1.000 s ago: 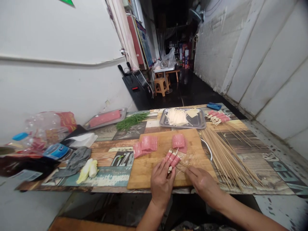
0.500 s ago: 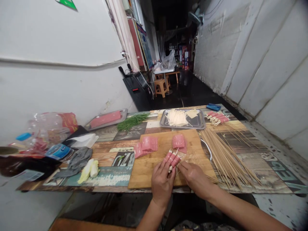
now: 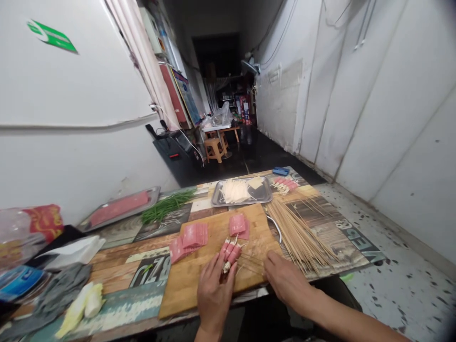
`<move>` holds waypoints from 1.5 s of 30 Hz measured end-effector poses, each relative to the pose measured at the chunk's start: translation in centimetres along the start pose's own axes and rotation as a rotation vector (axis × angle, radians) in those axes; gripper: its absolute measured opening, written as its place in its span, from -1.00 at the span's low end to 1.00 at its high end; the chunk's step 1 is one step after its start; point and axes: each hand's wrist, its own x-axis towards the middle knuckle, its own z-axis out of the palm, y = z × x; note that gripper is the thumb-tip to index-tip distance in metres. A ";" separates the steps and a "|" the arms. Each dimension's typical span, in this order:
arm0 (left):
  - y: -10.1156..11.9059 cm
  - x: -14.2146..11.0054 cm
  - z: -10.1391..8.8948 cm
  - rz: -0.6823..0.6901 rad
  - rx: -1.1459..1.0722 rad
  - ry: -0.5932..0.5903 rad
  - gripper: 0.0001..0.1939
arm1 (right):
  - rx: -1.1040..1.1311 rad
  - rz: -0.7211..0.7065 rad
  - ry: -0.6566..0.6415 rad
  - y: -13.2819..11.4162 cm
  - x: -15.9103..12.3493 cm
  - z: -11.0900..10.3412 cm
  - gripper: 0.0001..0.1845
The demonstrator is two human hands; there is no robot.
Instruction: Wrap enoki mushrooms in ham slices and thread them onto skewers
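Head: meat rolls (image 3: 231, 250); tabletop lettering (image 3: 358, 241)

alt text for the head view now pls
The left hand holds pink rolls on a board, the right hand at the outer ends of their skewers. Pink slices lie beyond the rolls, loose skewers rightward.

The left hand (image 3: 215, 284) and right hand (image 3: 287, 278) are ungloved, with rounded knuckles and slim fingers; the nails are too small to make out. The right forearm (image 3: 344, 311) is bare, slender at the wrist and broader further up. Dark clothing (image 3: 261, 316) shows between the arms, its details lost in shadow.
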 end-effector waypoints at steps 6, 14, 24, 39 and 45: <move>-0.3 -0.8 -0.7 -0.064 0.018 0.122 -0.54 | 0.180 0.063 0.196 3.7 0.0 -2.8 -0.80; -0.7 -1.3 0.2 -0.017 0.060 0.037 -0.62 | -0.063 0.472 0.259 19.6 6.2 -3.0 -0.74; -0.3 -1.1 -0.1 -0.001 0.093 0.022 -0.65 | -0.293 0.566 0.230 21.9 10.5 -2.0 -0.70; -0.5 -1.3 -0.1 0.035 0.092 -0.042 -0.73 | 0.179 -0.349 0.017 5.4 14.2 1.5 -0.78; -0.4 -1.2 -0.2 0.018 0.092 -0.049 -0.73 | 0.064 -0.479 -0.043 5.7 15.8 3.1 -0.74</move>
